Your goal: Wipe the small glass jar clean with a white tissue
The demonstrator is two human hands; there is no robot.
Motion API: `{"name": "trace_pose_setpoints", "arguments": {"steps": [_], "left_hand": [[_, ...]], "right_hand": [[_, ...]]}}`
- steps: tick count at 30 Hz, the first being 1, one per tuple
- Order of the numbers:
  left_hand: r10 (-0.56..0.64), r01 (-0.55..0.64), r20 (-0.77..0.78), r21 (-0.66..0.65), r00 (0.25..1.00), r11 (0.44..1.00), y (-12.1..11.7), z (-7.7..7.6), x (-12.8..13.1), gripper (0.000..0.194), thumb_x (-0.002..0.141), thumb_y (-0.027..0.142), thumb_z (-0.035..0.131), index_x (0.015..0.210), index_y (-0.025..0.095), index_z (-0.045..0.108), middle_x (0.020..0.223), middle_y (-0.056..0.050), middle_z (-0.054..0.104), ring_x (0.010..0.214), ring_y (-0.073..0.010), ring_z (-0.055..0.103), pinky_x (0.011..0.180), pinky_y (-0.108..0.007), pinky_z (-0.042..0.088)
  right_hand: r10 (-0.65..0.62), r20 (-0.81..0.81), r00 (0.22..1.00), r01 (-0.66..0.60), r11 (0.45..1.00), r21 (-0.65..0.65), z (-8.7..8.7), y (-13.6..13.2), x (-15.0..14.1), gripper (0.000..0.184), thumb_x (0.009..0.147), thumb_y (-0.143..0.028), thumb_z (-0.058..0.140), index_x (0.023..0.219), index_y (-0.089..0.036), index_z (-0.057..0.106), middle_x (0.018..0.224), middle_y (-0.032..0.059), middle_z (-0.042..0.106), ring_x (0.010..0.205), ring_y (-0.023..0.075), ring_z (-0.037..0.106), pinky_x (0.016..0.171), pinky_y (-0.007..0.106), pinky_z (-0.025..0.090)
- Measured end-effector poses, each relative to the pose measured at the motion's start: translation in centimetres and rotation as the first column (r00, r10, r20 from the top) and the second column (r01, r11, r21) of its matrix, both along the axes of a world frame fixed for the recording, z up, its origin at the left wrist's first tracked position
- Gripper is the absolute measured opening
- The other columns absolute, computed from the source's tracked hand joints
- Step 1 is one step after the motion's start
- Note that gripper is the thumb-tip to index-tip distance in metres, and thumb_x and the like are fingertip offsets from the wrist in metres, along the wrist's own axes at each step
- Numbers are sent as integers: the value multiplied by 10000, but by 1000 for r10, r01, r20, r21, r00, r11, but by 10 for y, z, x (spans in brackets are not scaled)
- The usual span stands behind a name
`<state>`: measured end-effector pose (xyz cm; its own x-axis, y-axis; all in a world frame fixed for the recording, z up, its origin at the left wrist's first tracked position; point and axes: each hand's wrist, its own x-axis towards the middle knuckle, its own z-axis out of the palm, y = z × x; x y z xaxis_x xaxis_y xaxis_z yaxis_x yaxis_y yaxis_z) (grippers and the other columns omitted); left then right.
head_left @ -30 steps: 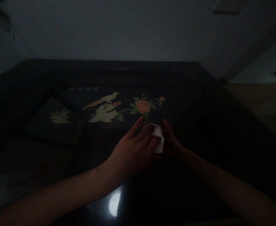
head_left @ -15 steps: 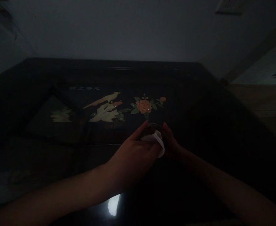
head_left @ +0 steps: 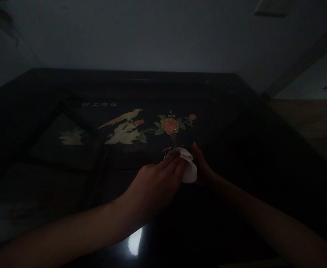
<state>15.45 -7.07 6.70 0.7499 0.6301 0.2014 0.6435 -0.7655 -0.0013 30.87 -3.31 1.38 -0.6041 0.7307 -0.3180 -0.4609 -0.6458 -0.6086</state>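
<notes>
In the dim head view, my left hand (head_left: 157,182) has its fingers closed on a crumpled white tissue (head_left: 190,173). It presses the tissue at the mouth of a round, dark, see-through vessel with a shiny rim (head_left: 166,151), which looks like a glass cup. My right hand (head_left: 205,166) grips the vessel's right side, its thumb pointing up along the edge. Most of the vessel is hidden behind my left hand and the tissue, so its full shape does not show.
Both hands are over a glossy black table (head_left: 222,108) inlaid with a bird (head_left: 121,119), a pink flower (head_left: 169,126) and characters. A pale wall (head_left: 141,33) stands behind it. A wall socket plate (head_left: 272,7) is upper right; floor (head_left: 300,115) shows at right.
My left thumb has come off the vessel's left rim, and the left fingers now lie over its mouth. The tissue has shifted and spreads lower right. My right hand stays nearly still.
</notes>
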Motion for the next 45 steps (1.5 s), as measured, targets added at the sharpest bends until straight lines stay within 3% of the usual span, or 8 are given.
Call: {"name": "trace_pose_setpoints", "arguments": {"steps": [8, 15, 20, 26, 31, 37, 41, 45], "left_hand": [[-99, 94, -15, -211, 995, 973, 2, 5, 3, 110, 853, 112, 484, 930, 137, 557, 894, -61, 670, 827, -171, 654, 635, -251, 546], [-29, 30, -40, 39, 999, 999, 0, -4, 3, 229, 884, 217, 477, 1052, 104, 584, 1138, -132, 636, 1132, -240, 554, 680, -304, 537], [42, -31, -126, 84, 991, 996, -6, 6, 0, 310, 864, 131, 481, 1163, 88, 552, 1196, -132, 622, 1121, -240, 570, 687, -310, 527], [-90, 75, -171, -92, 981, 993, -4, 20, 1, 239, 846, 94, 508, 1074, 88, 579, 1001, -103, 690, 988, -216, 631, 636, -260, 530], [-105, 82, -64, -288, 992, 954, 0, 16, 4, 144, 842, 104, 520, 977, 135, 559, 869, -35, 682, 756, -155, 656, 592, -240, 521], [-77, 76, -11, -100, 997, 992, -2, 5, 4, 108, 854, 115, 500, 917, 122, 587, 947, -88, 679, 951, -207, 632, 698, -288, 530], [29, -27, -64, 22, 998, 999, -5, -1, 3, 207, 875, 131, 461, 1041, 100, 581, 1145, -141, 638, 1180, -246, 525, 712, -302, 526], [115, -105, -135, 79, 984, 991, -8, 2, 4, 318, 873, 103, 438, 1173, 73, 542, 1237, -170, 588, 1165, -253, 542, 701, -296, 530]], "right_hand": [[10, 13, 1000, -10, 1000, 11, -9, 0, 6, 691, 778, -728, 385, 1084, -151, 609, 929, 97, 697, 944, 250, 637, 827, 372, 478], [28, -18, 999, -28, 999, -38, -20, 1, 6, 720, 812, -724, 306, 1113, -137, 594, 942, 100, 686, 939, 230, 637, 804, 344, 494], [44, -15, 999, -44, 999, -9, -15, -1, 3, 686, 823, -710, 308, 1145, -168, 580, 1027, 94, 669, 1003, 229, 618, 857, 355, 477], [102, 35, 994, -106, 985, 138, -11, -2, 5, 667, 755, -732, 432, 1094, -185, 605, 1042, 88, 673, 1053, 240, 593, 915, 381, 436], [88, 29, 996, -92, 978, 185, -10, -2, 10, 635, 720, -720, 503, 1027, -183, 646, 875, 38, 705, 860, 196, 653, 830, 321, 470], [56, 14, 998, -57, 998, 30, -13, 0, 7, 700, 782, -742, 354, 1059, -161, 630, 873, 77, 700, 878, 225, 653, 813, 341, 484], [45, -18, 999, -45, 999, 5, -10, 1, 2, 716, 808, -737, 287, 1115, -173, 603, 978, 89, 682, 967, 232, 630, 847, 361, 474], [55, -30, 998, -55, 998, 16, -4, 1, -2, 689, 803, -730, 327, 1141, -189, 587, 1056, 92, 666, 1032, 232, 604, 894, 375, 453]]}}
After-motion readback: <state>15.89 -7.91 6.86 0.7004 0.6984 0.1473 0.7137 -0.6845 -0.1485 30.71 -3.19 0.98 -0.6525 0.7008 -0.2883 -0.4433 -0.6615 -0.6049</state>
